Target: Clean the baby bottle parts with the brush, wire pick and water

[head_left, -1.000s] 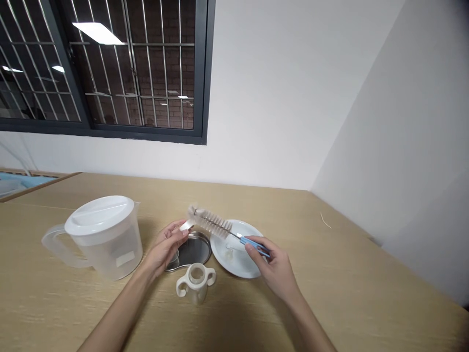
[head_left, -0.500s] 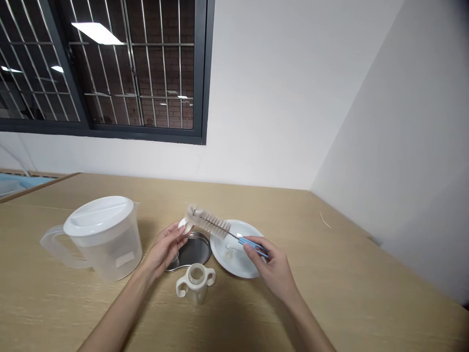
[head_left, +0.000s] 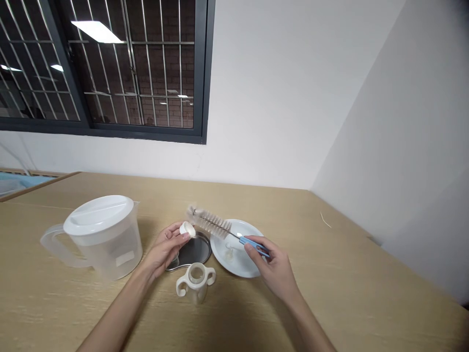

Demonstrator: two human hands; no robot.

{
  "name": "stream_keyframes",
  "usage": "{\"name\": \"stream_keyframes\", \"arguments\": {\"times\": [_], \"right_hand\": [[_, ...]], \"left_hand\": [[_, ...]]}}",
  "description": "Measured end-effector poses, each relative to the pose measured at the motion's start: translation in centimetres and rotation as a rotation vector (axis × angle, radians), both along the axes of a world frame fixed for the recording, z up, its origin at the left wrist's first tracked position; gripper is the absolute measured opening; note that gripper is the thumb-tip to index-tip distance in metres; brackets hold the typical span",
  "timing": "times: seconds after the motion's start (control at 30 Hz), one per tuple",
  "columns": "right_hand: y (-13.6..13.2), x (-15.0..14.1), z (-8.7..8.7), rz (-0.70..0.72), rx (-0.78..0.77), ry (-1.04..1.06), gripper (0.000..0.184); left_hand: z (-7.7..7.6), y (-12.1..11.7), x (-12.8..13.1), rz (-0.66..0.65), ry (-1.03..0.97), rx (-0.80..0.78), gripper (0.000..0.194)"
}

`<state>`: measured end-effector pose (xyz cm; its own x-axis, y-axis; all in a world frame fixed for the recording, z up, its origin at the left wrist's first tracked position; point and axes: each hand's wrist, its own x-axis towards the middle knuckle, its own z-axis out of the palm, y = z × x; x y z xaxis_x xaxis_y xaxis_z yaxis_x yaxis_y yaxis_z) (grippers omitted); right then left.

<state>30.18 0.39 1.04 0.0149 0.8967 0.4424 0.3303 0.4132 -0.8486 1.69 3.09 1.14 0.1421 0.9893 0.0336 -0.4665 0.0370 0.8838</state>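
The white ring-like cap (head_left: 187, 229) was in the air above the far left part of the dark metal tray (head_left: 197, 250), pinched between the thumb and fingers of the left hand (head_left: 165, 248). Just beside it hung the bristled head of the bottle brush (head_left: 210, 223), slanting up leftward over the plate's edge; the right hand (head_left: 270, 261) grasped its blue handle (head_left: 252, 244). Whether bristles and cap touched could not be told. Nearer the person, the two-handled bottle (head_left: 197, 283) stood upright and open on the bench (head_left: 330, 298). The white plate (head_left: 244, 268), right of the tray, bore a small translucent piece (head_left: 229, 253). A lidded pitcher (head_left: 106, 239) stood left of the left hand; a thin pale strand (head_left: 325, 220) lay far right, below the wall (head_left: 274, 98).
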Motion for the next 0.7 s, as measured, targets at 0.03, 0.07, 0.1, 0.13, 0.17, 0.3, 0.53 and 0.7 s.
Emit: {"name": "stream_keyframes", "arguments": {"times": [0.03,0.07,0.1,0.13,0.17,0.3,0.53,0.7], "right_hand": [[-0.1,-0.1,0.0,0.004,0.000,0.002,0.033],[-0.1,-0.2,0.1,0.009,-0.003,0.005,0.034],[-0.2,-0.3,0.1,0.017,-0.010,0.007,0.034],[-0.2,-0.3,0.2,0.027,-0.021,0.007,0.034],[-0.3,-0.4,0.3,0.035,-0.032,0.005,0.034],[-0.1,0.1,0.4,0.030,-0.044,-0.002,0.034],[0.1,0.7,0.4,-0.015,0.009,0.000,0.033],[-0.3,-0.3,0.5,0.032,-0.020,-0.024,0.034]], "left_hand": [[0.0,0.0,0.1,0.003,0.000,-0.001,0.041],[-0.1,0.0,0.1,0.009,-0.003,-0.001,0.043],[-0.1,0.0,0.1,0.017,-0.005,0.001,0.044],[-0.1,0.1,0.2,0.024,-0.005,0.005,0.046],[-0.2,0.1,0.2,0.033,-0.004,0.014,0.048],[-0.5,0.4,-0.2,0.080,0.011,0.056,0.053],[-1.0,0.9,-0.7,0.133,0.025,0.070,0.063],[-0.9,0.7,-0.1,0.126,0.031,0.098,0.066]]}}
